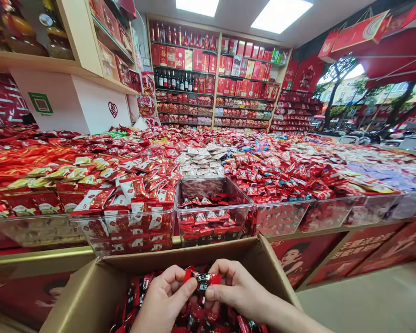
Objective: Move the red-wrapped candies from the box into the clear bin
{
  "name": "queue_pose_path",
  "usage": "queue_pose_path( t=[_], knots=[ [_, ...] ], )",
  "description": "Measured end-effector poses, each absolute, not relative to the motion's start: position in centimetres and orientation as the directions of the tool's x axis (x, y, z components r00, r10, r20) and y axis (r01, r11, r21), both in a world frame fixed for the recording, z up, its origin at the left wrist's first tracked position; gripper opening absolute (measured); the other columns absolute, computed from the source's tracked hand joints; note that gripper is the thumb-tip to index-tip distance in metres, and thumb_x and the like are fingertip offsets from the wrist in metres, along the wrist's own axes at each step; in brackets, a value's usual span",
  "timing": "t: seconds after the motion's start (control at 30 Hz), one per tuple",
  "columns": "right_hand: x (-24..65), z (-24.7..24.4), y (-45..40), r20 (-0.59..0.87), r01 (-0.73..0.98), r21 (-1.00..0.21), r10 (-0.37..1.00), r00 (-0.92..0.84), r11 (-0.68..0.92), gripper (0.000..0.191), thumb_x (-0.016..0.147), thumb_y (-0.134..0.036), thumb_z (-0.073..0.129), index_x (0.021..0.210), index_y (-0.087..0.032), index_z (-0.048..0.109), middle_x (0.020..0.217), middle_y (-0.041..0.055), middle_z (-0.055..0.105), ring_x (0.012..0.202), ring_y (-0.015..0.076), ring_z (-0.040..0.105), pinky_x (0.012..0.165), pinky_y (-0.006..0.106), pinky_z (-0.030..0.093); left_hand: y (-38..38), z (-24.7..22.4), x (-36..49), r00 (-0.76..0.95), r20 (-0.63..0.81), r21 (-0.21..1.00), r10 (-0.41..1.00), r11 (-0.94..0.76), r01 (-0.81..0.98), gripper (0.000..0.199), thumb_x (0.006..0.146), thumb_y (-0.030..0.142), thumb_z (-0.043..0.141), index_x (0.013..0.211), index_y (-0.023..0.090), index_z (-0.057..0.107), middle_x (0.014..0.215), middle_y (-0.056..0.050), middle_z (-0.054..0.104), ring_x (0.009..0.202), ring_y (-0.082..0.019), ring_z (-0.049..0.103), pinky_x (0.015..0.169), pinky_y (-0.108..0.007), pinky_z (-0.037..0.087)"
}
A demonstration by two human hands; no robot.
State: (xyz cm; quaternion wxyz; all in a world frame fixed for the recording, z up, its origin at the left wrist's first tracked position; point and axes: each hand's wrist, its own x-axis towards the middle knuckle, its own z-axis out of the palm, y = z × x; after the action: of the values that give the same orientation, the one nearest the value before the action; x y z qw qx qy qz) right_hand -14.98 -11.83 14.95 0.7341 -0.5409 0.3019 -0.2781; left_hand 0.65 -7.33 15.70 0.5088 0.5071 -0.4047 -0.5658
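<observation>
A wrapped candy (204, 280) in a red and black wrapper is stretched between my two hands above an open cardboard box. My left hand (169, 296) pinches its left twisted end between thumb and fingers. Its right end is pinched by my right hand (234, 289). Below them, many similar red and black wrapped candies (194, 317) fill the lower part of the cardboard box (277, 268). Just beyond the box stands a clear plastic bin (213, 215), partly filled with red wrapped pieces.
Heaped clear bins of wrapped sweets line the counter, with red and white packets (131, 187) to the left and red packets (273, 180) to the right. Shelves (217, 78) of bottles and red boxes rise behind. Tiled floor (364, 300) shows at right.
</observation>
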Motion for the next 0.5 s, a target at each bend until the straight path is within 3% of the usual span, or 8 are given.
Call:
queue_pose_path(
  t=[0.17,0.33,0.5],
  knots=[
    [-15.0,15.6,-12.1,-0.046,0.124,-0.981,-0.794,0.606,0.151,0.031,0.064,-0.039,0.065,0.071,-0.011,0.053,0.058,0.0001,0.057,0.051,0.0082,0.052,0.052,0.022,0.041,-7.0,16.4,0.7,0.081,-0.068,0.989,-0.994,-0.057,0.135,0.024,0.061,0.036,0.068,0.059,0.015,0.057,0.056,0.003,0.057,0.055,-0.01,0.046,0.053,-0.019,0.036],
    [-15.3,16.8,-12.6,0.02,0.111,-0.993,-0.829,0.559,0.05,0.032,0.067,-0.042,0.061,0.071,-0.011,0.057,0.062,-0.001,0.055,0.05,0.0056,0.047,0.051,0.019,0.037,-6.8,16.2,0.7,0.081,-0.11,0.972,-0.991,-0.09,0.215,0.024,0.062,0.035,0.068,0.057,0.017,0.052,0.051,0.006,0.05,0.049,-0.007,0.041,0.05,-0.019,0.035],
    [-15.1,16.9,-13.0,0.007,0.017,-1.0,-0.835,0.55,0.003,0.034,0.062,-0.043,0.066,0.063,-0.012,0.052,0.054,-0.0025,0.05,0.046,0.0058,0.041,0.046,0.019,0.032,-6.9,16.3,0.6,0.102,-0.084,0.974,-0.991,-0.06,0.22,0.032,0.058,0.035,0.071,0.084,0.02,0.059,0.078,0.0,0.062,0.08,-0.015,0.053,0.068,-0.022,0.041]
  ],
)
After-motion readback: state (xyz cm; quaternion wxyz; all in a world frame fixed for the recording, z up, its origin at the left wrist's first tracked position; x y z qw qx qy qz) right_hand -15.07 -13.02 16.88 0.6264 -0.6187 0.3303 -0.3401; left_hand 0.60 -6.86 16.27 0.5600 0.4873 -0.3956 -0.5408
